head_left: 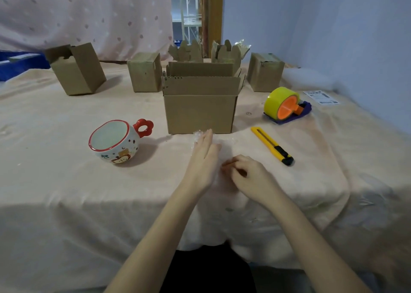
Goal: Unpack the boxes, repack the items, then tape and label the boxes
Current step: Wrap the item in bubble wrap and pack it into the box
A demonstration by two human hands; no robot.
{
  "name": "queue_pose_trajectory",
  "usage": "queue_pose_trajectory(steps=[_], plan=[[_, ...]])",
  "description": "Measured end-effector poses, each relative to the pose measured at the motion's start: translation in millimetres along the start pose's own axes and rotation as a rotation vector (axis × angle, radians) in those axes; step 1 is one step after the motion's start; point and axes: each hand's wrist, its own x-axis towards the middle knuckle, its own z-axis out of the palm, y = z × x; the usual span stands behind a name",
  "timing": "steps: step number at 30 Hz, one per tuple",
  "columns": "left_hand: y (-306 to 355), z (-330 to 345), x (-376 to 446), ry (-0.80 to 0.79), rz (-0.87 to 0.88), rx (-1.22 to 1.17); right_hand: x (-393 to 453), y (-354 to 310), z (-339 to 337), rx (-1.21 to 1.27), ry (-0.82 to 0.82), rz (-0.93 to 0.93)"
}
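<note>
Clear bubble wrap [219, 152] lies flat on the table in front of the person, just before an open cardboard box [200, 112] whose top flaps stand up. The left hand [203, 159] rests flat on the wrap with straight fingers pointing toward the box. The right hand [246, 175] sits beside it with its fingers curled, pinching the wrap near its edge. To the left of the hands, a white mug [115, 142] with a red rim, a red flower-shaped handle and cartoon pictures stands tilted on the peach-coloured tablecloth [66, 203]. To the right of the hands lies a yellow and black box cutter [272, 146], pointing diagonally away. Further right and back is a roll of yellow tape [282, 103] on an orange core in a dark blue dispenser, and beyond it a white printed label [321, 97] lies flat on the cloth. Along the back of the table stand more cardboard boxes: a tall tilted one [76, 70] at far left, a closed one [144, 72] next to it, two open ones with jagged flaps [206, 55] behind the central box, and another closed one [264, 72] at right. A pale pink dotted curtain [77, 15] hangs behind on the left, and a blue wall [322, 26] stands on the right.
</note>
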Motion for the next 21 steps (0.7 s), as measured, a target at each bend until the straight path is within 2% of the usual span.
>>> queue_pose_trajectory(steps=[3, 8, 10, 13, 15, 21], plan=[[1.1, -2.1, -2.4, 0.03, -0.016, -0.111, 9.1, -13.7, 1.2, 0.003, 0.001, 0.132], [-1.6, -15.8, -3.2, 0.02, 0.022, -0.094, 14.8, -23.4, 9.1, -0.002, 0.013, 0.177], [-5.9, -24.4, -4.2, -0.008, 0.077, 0.028, 15.5, -22.3, 13.0, 0.129, 0.02, 0.171], [-11.3, -35.4, -4.8, -0.048, 0.219, 0.39, 16.2, -22.5, 9.5, 0.352, 0.053, 0.199], [-15.6, -38.8, -2.1, -0.079, 0.318, 0.59, 16.3, -21.3, 7.4, 0.383, 0.064, 0.206], [-19.3, -32.0, 8.3, -0.155, 0.373, 0.778, 18.4, -13.8, 3.2, 0.376, 0.097, 0.263]])
